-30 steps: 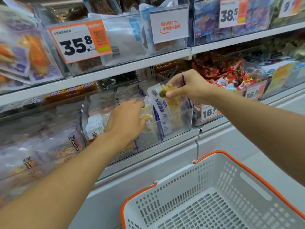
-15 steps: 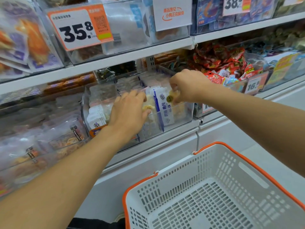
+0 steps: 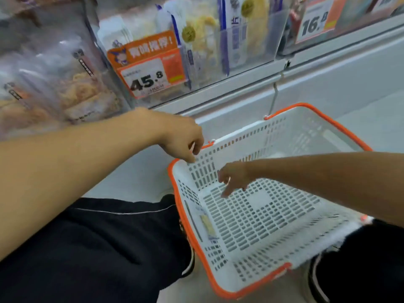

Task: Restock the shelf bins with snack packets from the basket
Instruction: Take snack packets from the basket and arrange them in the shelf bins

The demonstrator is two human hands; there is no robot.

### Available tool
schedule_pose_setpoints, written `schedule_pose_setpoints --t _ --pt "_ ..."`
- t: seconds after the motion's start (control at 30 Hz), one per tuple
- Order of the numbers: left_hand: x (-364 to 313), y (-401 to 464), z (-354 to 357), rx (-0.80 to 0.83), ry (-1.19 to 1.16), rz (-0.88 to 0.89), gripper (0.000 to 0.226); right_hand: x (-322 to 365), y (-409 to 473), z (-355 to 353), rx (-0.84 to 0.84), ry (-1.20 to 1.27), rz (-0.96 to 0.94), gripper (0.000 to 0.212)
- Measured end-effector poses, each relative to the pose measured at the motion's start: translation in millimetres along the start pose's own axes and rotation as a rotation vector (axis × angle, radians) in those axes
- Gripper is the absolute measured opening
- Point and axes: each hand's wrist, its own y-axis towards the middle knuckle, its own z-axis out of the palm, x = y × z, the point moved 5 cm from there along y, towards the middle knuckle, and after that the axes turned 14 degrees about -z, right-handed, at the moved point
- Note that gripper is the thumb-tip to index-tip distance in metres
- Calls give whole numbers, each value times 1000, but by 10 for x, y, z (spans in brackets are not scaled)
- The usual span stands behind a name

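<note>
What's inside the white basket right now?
One snack packet lies flat against the left wall of the basket. The right hand reaches in, empty, with fingers pointing down. The right forearm covers a strip of the right side, so anything under it is hidden.

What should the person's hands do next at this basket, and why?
Probably the right hand, open and reaching into the white basket, should drop toward the one packet visible against the basket's left wall and pick it up. The left hand hangs at the rim, holding nothing, and the clear bin above already holds upright packets.
</note>
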Motion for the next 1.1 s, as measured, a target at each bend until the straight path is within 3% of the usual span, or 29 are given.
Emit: schedule_pose_setpoints --t 0.07,0.17,0.2,0.3,0.47,0.63,0.7,0.8,0.87,0.97,1.03,1.1 --pt "2 49 279 132 -7 -17 37 28 347 577 95 32 -90 100" --pt "62 108 343 114 -60 -25 38 191 684 1118 101 64 -212 128" --pt "84 125 320 98 -79 -27 38 180 750 1171 67 75 -217 126" --pt "142 119 242 70 -116 -35 39 145 774 1115 -52 49 -251 82" --pt "267 108 133 62 -118 -81 46 169 684 866 68 -32 -335 25" --pt "282 81 113 215 -396 -137 88 346 -107 -573 -109 111 -340 24" --pt "274 20 -106 124 -718 -88 61 478 -599 -1210 -203 210 -338 32" --pt "351 -111 -642 -305 -1273 -39 18 709 -1259 -1956 -442 282 -374 57" --pt "396 -189 -891 -475 -1627 -13 11 775 -1623 -2308 -622 450 -454 51" --pt "437 -308 -1098 -642 -2020 -32 13 792 -1958 -2532 -744 811 -621 19" --pt "370 -338 -1173 -674 -2110 4 19 844 -1948 -2504 -690 909 -677 27" --pt "269 -380 -1230 -714 -2112 78 15 908 -1854 -2477 -673 849 -653 43"
